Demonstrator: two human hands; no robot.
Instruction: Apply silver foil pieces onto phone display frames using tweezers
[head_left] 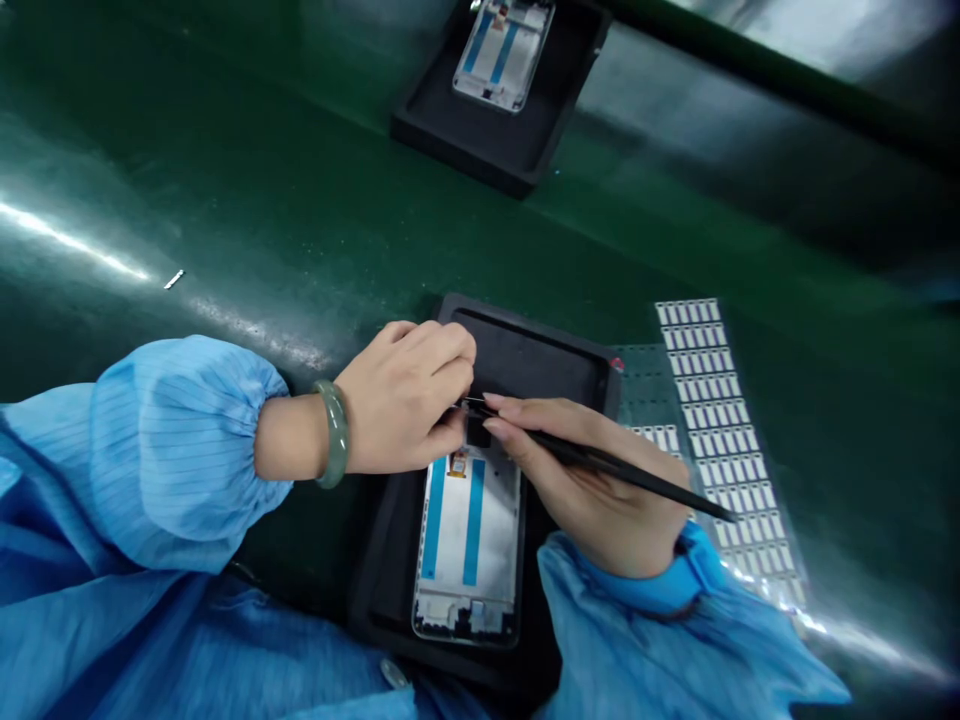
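A phone mid-frame with two blue strips lies in a black tray in front of me. Over its upper end my left hand is closed, fingers curled and thumb pressed in. What those fingers hold, if anything, is hidden. From the right, my right hand grips black tweezers like a pen. Their thin tips reach to the left fingertips, above the top part of the phone. A small dark patch shows on the phone just below the tips. The tips' exact contact is too small to tell.
A second black tray with a similar phone frame stands at the back. Sheets of small white labels or parts lie to the right. One small silver strip rests on the green tabletop at left.
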